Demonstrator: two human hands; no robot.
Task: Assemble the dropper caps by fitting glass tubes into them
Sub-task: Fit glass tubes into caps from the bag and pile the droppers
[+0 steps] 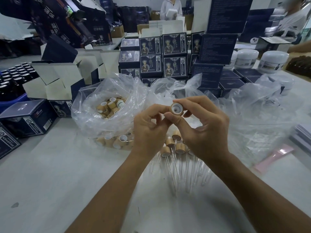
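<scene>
bamboo dropper cap (176, 108) pinched by right hand (202, 125), left hand (149, 130) beside

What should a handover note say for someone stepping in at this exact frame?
Right hand pinches a bamboo dropper cap, open end toward the camera, no tube in it.
Left hand has its fingertips at the cap; whether it holds a glass tube I cannot tell.
Done: assembled droppers lie on the table under the hands.
Left: loose caps in the plastic bag.
</scene>
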